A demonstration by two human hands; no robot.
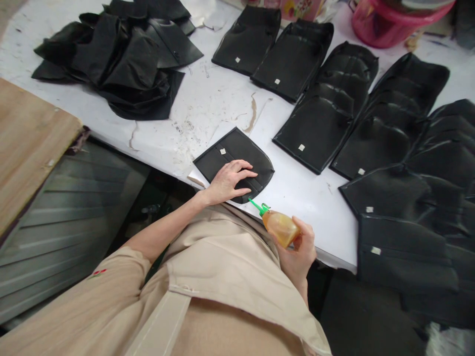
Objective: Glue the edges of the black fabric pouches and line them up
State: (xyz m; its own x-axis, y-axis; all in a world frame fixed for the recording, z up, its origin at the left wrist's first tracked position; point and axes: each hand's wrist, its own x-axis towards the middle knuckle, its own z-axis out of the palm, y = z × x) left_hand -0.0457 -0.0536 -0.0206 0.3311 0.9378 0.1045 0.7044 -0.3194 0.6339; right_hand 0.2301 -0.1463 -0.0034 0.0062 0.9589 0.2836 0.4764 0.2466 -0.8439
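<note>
A black leather-like panel (256,158) with one rounded end and a small white tag lies near the table's front edge. My left hand (232,180) rests on it, fingers spread and pressing it down. In my right hand (300,252) is a glue bottle (281,227), squeezable and amber, with a green nozzle. It is tilted so that the nozzle tip points at the panel's rounded edge, close to or touching it; I cannot tell which.
A heap of black pieces (126,54) lies at the back left. Rows of overlapping black panels (319,109) with white tags cover the right side of the white table (208,104). A pink bucket (386,24) stands at the back. A wooden board (33,143) is at the left.
</note>
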